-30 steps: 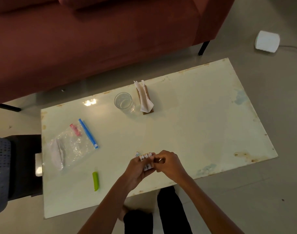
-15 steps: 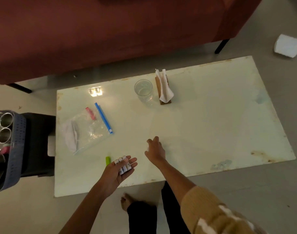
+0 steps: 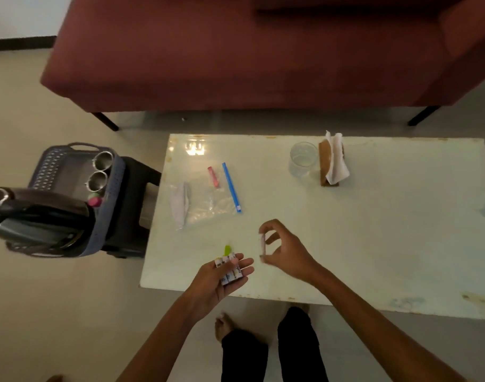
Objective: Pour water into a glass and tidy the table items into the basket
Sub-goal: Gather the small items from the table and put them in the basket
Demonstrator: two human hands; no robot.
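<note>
Several small white tubes point(image 3: 230, 272) lie across the upturned left hand point(image 3: 216, 283), whose fingers are almost straight and cradle them rather than grip. Just to its right, the right hand point(image 3: 286, 253) hangs a little above the table point(image 3: 387, 244) with its fingers curled, pinching one more white piece point(image 3: 262, 242) between thumb and fingertip. Half a second ago that hand lay flat on the table, reaching with nothing in it, and a moment before that both hands were closed together round the bundle. So a stray piece has evidently been picked up and looks set to join the others in the left palm. A green clip point(image 3: 227, 249) lies on the table just beyond the left fingertips. Farther out from that hand are a clear zip bag point(image 3: 208, 201) and a pink clip point(image 3: 213, 176). The glass point(image 3: 303, 159), which seems to hold some water already, stands well beyond the right hand, touching or just beside a napkin holder point(image 3: 332, 164). The basket point(image 3: 109, 199) sits off the table, well to the left of the left hand, with a kettle point(image 3: 34, 213) and two steel cups point(image 3: 99, 173) inside. Pouring looks done. Tidying is part-way, with the tubes, bag and clips yet to go across.
</note>
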